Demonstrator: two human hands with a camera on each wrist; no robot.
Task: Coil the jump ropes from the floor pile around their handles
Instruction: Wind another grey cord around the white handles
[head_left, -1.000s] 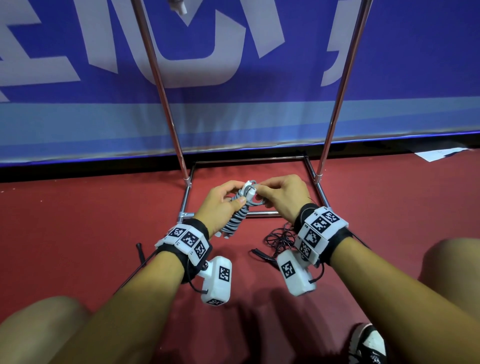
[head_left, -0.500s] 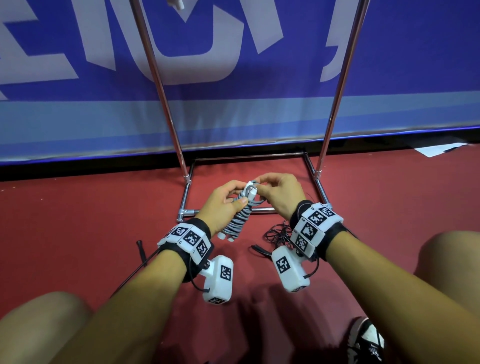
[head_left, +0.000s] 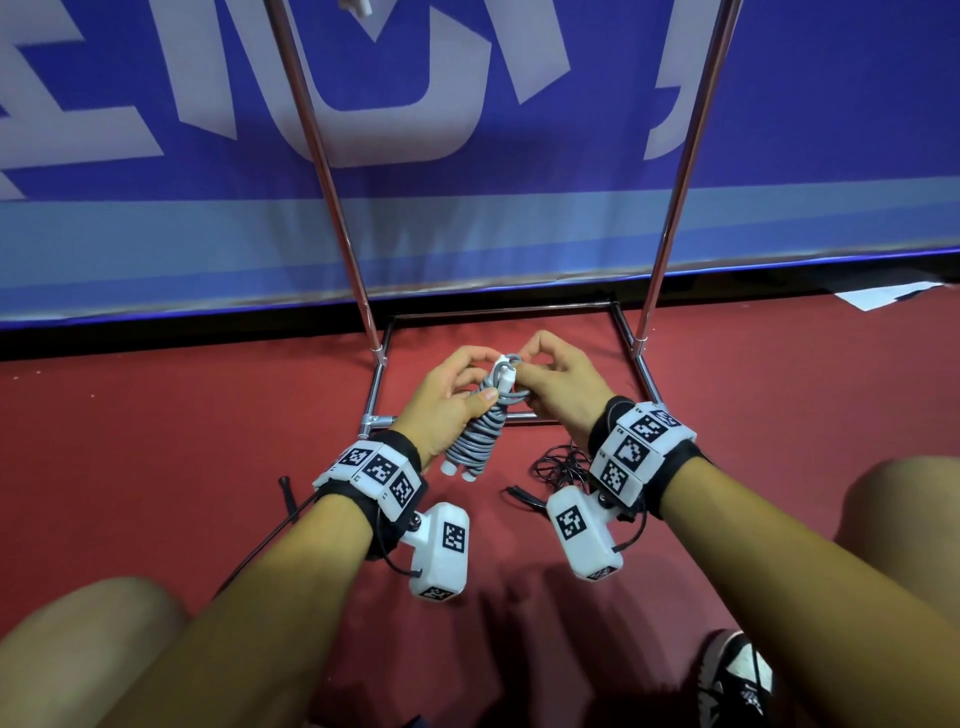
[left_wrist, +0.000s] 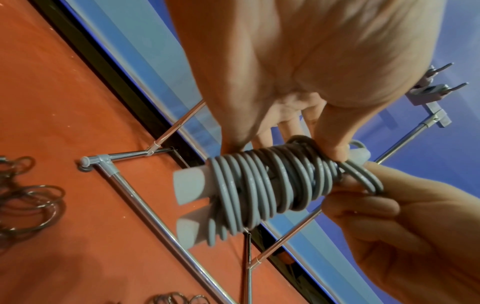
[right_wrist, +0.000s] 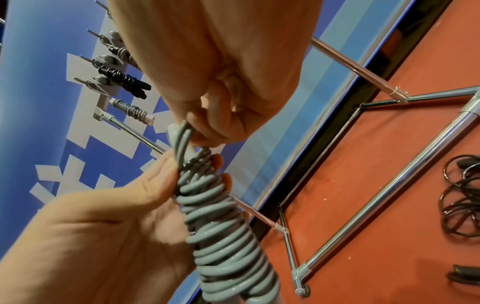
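Observation:
A grey jump rope (head_left: 480, 431) is wound in tight coils round its pair of white handles (left_wrist: 188, 186). My left hand (head_left: 447, 397) grips the coiled bundle (left_wrist: 265, 185) near its top, thumb pressed on the coils. My right hand (head_left: 558, 382) pinches the last loop of grey rope (right_wrist: 182, 142) at the top end of the handles (head_left: 505, 371). The bundle (right_wrist: 221, 236) hangs above the red floor. A loose black jump rope (head_left: 563, 462) lies in a tangle on the floor under my right wrist, with a black handle (head_left: 524, 496) beside it.
A chrome rack (head_left: 332, 171) with two uprights and a floor frame (head_left: 514, 418) stands just beyond my hands, against a blue banner. Coiled ropes (right_wrist: 124, 80) hang from its top bar. Another black handle (head_left: 285, 491) lies left. My knees and a shoe (head_left: 737, 675) flank the floor.
The bundle has tilted more upright and risen slightly. My right hand's fingers have shifted at the top end, working the last loop of rope there.

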